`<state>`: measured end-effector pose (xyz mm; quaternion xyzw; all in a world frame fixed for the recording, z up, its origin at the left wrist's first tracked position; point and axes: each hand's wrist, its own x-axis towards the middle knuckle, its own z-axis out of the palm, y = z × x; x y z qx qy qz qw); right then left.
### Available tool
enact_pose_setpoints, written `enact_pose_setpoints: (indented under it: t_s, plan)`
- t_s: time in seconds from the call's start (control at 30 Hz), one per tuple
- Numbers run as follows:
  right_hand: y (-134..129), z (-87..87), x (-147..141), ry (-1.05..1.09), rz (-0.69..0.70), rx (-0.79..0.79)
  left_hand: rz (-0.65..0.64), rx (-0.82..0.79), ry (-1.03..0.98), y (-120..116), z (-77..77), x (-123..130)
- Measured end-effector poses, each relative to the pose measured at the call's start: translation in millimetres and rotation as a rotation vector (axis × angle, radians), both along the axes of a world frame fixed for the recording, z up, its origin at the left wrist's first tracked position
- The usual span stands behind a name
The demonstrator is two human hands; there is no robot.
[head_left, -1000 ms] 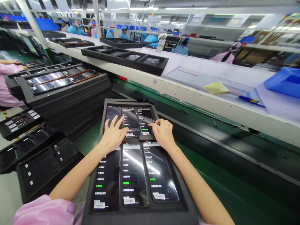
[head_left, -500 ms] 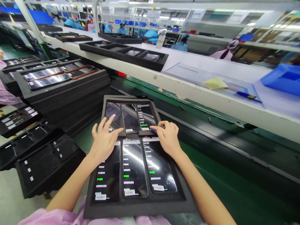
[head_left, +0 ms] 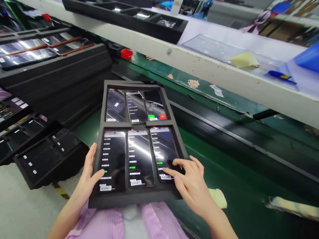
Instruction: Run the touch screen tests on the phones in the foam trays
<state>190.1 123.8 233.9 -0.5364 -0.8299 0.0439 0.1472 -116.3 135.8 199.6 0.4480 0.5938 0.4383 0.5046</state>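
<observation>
A black foam tray (head_left: pixel 139 198) rests on my lap with two rows of smartphones in its slots. My left hand (head_left: pixel 90 176) grips the tray's left rim, its thumb over the lower left phone (head_left: pixel 114 156) near a green text line. My right hand (head_left: pixel 191 181) is open, its index fingertip at the lower right phone (head_left: pixel 163 144), near the bottom of the list. The lower middle phone (head_left: pixel 140 157) shows a similar list. In the far row, the left phone (head_left: pixel 116 104) looks dark, the middle phone (head_left: pixel 134 106) lists text, and the right phone (head_left: pixel 155 103) shows green and red buttons.
Stacked black trays (head_left: pixel 62 76) with more phones stand at the left. A white bench (head_left: pixel 159 49) runs across behind, bearing another long tray (head_left: pixel 139 20), a clear plastic sheet (head_left: pixel 211 46) and a blue marker (head_left: pixel 279 75). A red bin (head_left: pixel 126 53) sits beneath it.
My left hand has gone from the far row to the tray's left rim. My right hand has come down to the lower right phone. The far middle and right screens have changed.
</observation>
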Motion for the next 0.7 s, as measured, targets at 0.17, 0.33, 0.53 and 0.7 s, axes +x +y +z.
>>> enact_pose_setpoints:
  t_s: [0.17,0.33,0.53,0.7]
  plan:
    - [-2,2.0,-18,0.004,0.069,0.079,-0.067,0.022,0.005,-3,-3.9,-7]
    - [0,1.0,-64,0.052,0.112,0.15,-0.119,0.037,0.004,-6,-4.9,-10]
    - [6,-1.3,-65,0.105,0.159,0.167,-0.142,0.037,0.033,-6,2.1,-11]
    - [3,-3.3,-50,0.088,0.159,0.176,-0.162,0.061,0.078,-7,4.2,-12]
